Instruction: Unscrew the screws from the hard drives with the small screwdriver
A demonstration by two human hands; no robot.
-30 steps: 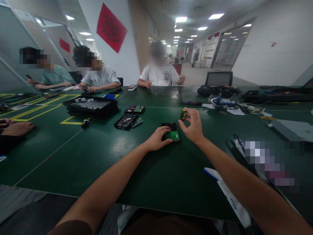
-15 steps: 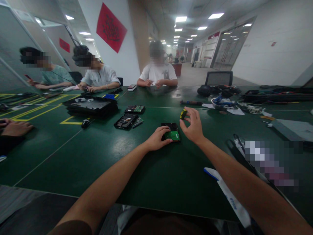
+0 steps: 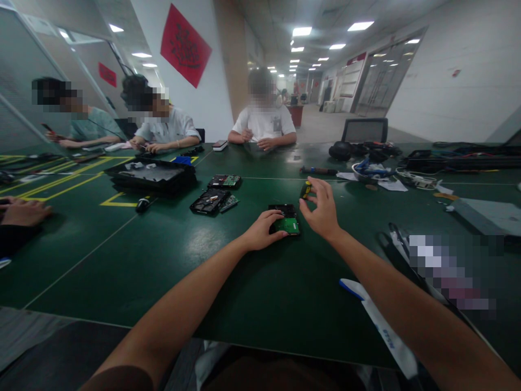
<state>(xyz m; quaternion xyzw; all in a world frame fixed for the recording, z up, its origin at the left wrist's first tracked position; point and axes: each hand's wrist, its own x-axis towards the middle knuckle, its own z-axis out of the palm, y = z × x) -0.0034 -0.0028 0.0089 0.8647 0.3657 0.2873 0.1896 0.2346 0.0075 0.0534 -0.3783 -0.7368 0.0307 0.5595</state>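
A hard drive [image 3: 287, 218] with a green circuit board on top lies on the dark green table [image 3: 171, 255] in front of me. My left hand [image 3: 262, 231] rests on its left edge with the fingers curled over it, holding it in place. My right hand [image 3: 323, 212] is pinched round the black and yellow handle of a small screwdriver [image 3: 305, 190], held upright just right of the drive's far corner. The screwdriver's tip is hidden behind my fingers.
Two more opened drives [image 3: 211, 201] [image 3: 224, 181] and a black tray [image 3: 152, 175] lie to the left. Tools and cables [image 3: 374, 168] crowd the far right, scissors [image 3: 393, 236] and a white strip [image 3: 376, 323] near right. Three people sit opposite; another person's hand [image 3: 22, 212] rests at the left edge.
My hands stay nearly still; the right hand's fingers shift slightly on the screwdriver handle. The person opposite has lowered both hands to the table.
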